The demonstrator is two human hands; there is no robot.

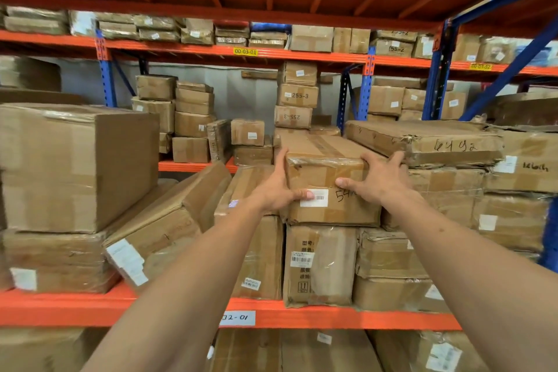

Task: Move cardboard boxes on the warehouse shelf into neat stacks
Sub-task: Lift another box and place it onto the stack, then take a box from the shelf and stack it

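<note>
On the middle shelf, a long taped box sitting on top of the upright cartons is gripped at both front corners, left hand and right hand clamped around it. Looks like it's being squared up or pulled, so a level slide is probably needed next. Nothing's opened, so contents can't be told.

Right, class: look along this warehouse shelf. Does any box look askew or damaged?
Yes. The tilted box, left of the box gripped by the left hand and right hand, leans diagonally instead of lying flat. The flat box on the right has torn, crumpled edges.
</note>
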